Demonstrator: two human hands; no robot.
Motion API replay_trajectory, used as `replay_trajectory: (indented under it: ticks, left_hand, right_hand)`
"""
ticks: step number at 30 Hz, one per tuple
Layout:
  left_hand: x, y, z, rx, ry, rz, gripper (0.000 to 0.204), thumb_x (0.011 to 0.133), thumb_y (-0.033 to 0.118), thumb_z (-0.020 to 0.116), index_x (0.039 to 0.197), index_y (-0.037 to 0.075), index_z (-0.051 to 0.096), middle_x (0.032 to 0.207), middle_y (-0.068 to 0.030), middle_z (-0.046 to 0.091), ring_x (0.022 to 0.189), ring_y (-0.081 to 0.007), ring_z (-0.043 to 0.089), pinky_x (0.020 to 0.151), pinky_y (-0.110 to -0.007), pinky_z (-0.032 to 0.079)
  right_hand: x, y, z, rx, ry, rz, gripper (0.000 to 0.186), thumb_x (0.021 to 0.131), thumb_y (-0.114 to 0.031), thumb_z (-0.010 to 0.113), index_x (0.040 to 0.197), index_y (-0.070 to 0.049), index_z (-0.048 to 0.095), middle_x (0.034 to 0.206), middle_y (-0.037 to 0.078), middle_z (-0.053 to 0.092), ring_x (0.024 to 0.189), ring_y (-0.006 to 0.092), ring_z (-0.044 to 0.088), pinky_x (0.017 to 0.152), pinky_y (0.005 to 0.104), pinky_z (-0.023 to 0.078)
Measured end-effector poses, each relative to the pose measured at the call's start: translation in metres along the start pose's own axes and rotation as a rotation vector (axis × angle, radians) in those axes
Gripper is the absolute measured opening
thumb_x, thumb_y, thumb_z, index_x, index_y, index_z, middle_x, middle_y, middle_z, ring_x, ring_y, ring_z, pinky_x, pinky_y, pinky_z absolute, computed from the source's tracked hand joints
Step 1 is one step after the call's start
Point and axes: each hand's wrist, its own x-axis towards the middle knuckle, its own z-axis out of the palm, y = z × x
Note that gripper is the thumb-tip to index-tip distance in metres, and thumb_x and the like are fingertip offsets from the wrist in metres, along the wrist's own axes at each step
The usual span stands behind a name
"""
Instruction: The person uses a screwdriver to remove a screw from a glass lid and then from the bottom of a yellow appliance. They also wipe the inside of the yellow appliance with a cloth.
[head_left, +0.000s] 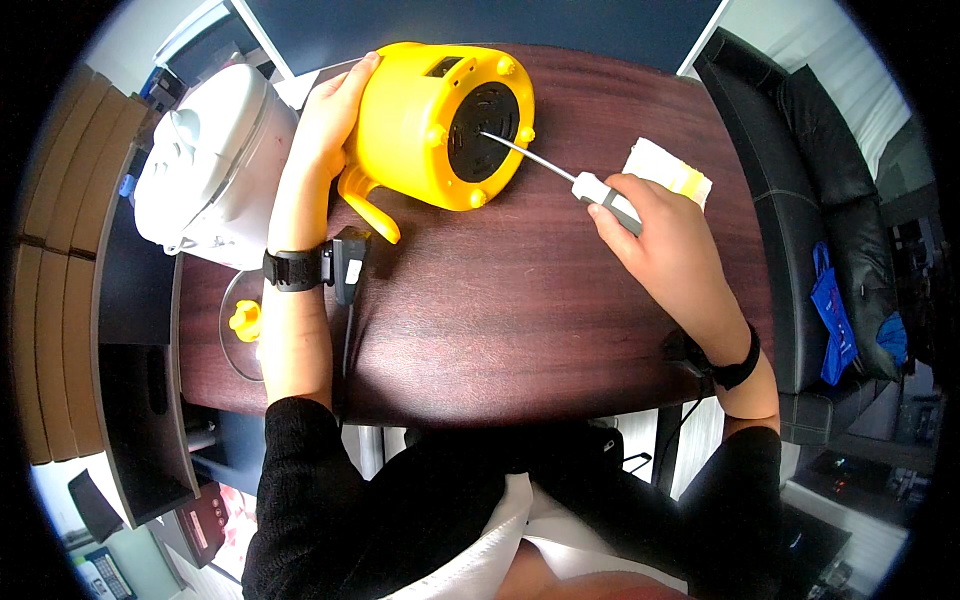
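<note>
A yellow plastic appliance (pixel 395 130) lies on its side, its handle pointing toward me and its black, slotted underside (pixel 475 150) facing right. My left hand (pixel 340 115) grips it along its left side. My right hand (pixel 650 225) is closed on the white-and-grey handle of a screwdriver (pixel 590 189), whose thin shaft reaches to the black underside with its tip at or close to the plate. Just beyond my right hand lies a small white-and-yellow packet (pixel 655 159), partly covered by my fingers. Straps with small black devices sit on both wrists.
A bulky white appliance (pixel 205 160) stands at the table's (pixel 470 340) left. A yellow knob (pixel 245 320) lies on a clear round lid beside my left forearm. Stacked cardboard boxes (pixel 55 260) are left, a black sofa (pixel 760 180) with a blue bag (pixel 832 315) right, and a dark panel behind.
</note>
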Motion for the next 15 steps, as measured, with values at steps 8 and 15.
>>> replay_trajectory:
  ticks: [8, 15]
  left_hand:
    - [0.005, -0.004, -0.006, 0.02, 0.011, -0.004, 0.046, 0.089, 0.039, 0.061, 0.108, -0.003, 0.062, 0.093, -0.0088, 0.067, 0.077, -0.0131, 0.064, 0.071, -0.025, 0.052]
    - [0.006, -0.004, -0.005, -0.003, -0.01, 0.0, 0.045, 0.089, 0.038, 0.061, 0.109, -0.002, 0.062, 0.093, -0.0095, 0.067, 0.078, -0.0142, 0.064, 0.072, -0.025, 0.052]
  right_hand:
    - [0.007, 0.0, 0.001, 0.146, -0.042, 0.026, 0.021, 0.085, -0.022, 0.063, 0.087, -0.001, 0.061, 0.064, 0.017, 0.06, 0.057, 0.0316, 0.061, 0.051, 0.0375, 0.045]
    - [0.006, -0.008, -0.005, 0.212, -0.079, 0.093, 0.022, 0.086, -0.021, 0.063, 0.087, 0.0, 0.062, 0.062, 0.017, 0.06, 0.054, 0.0306, 0.061, 0.048, 0.0338, 0.043]
